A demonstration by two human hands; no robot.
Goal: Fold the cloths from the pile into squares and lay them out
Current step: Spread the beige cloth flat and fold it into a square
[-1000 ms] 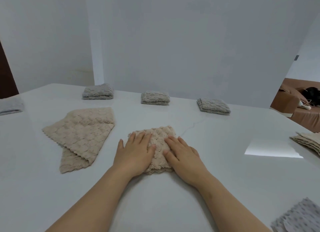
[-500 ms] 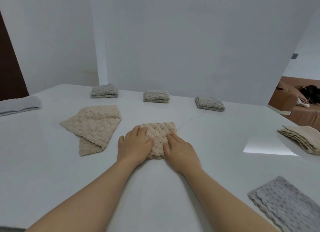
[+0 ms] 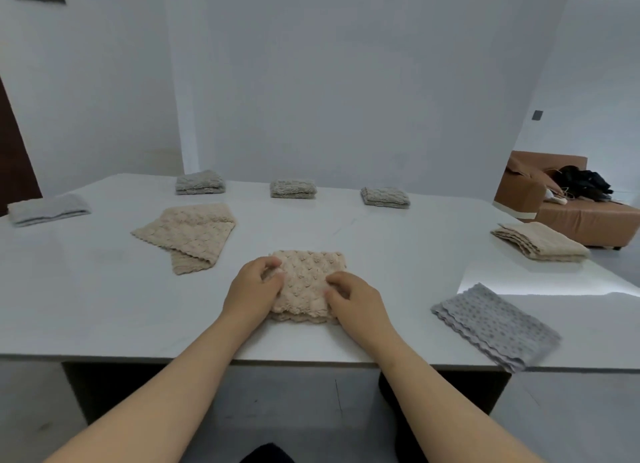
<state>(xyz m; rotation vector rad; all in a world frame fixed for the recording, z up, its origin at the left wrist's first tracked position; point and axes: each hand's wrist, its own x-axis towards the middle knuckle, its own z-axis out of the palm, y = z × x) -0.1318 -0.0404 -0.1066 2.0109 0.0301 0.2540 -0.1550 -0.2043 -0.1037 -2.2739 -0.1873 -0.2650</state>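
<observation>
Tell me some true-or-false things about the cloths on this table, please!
1. The left hand and right hand both grip the beige folded cloth. True.
2. The grey dotted cloth lies on the floor. False: it lies on the table, near the front right corner.
3. The loose beige cloth lies left of the hands. True.
4. The sofa is blue. False: it is brown.
</observation>
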